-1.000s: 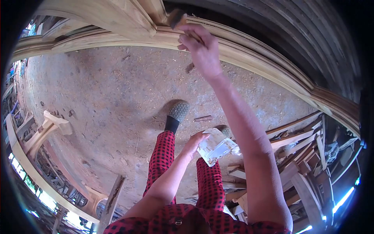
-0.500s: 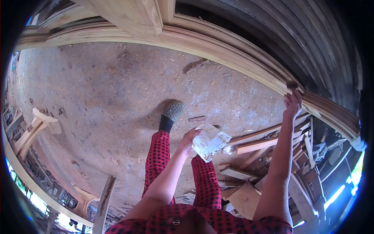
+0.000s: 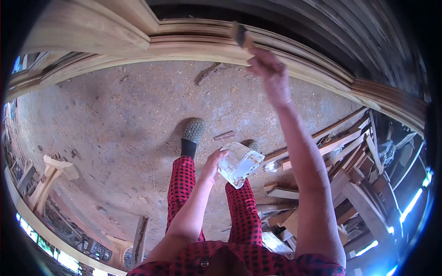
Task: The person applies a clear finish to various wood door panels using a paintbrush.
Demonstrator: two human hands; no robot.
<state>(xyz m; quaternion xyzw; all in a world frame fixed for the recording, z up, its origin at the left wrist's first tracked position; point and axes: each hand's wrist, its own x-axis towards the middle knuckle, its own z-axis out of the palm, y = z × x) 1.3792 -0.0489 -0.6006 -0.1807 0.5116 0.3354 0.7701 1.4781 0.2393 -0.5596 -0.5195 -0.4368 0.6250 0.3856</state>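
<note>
My right hand is closed around the handle of a paintbrush. The dark bristles overlap the grooved edge of a long pale wooden frame in this view. Farther right along the same frame, a stretch of molding looks browner than the rest. Low in front of my body, my left hand grips a clear plastic container by its side. Whitish and brown smears mark the container, which is tilted.
Scrap boards lie heaped at the right. A short wood stick rests near my shoe on the dusty floor. A carved wooden piece stands at the left, and dark slats fill the area behind the frame.
My right hand has swept left along the frame with the paintbrush. The container stays in my left hand, a little lower and to the left. The view has shifted slightly.
</note>
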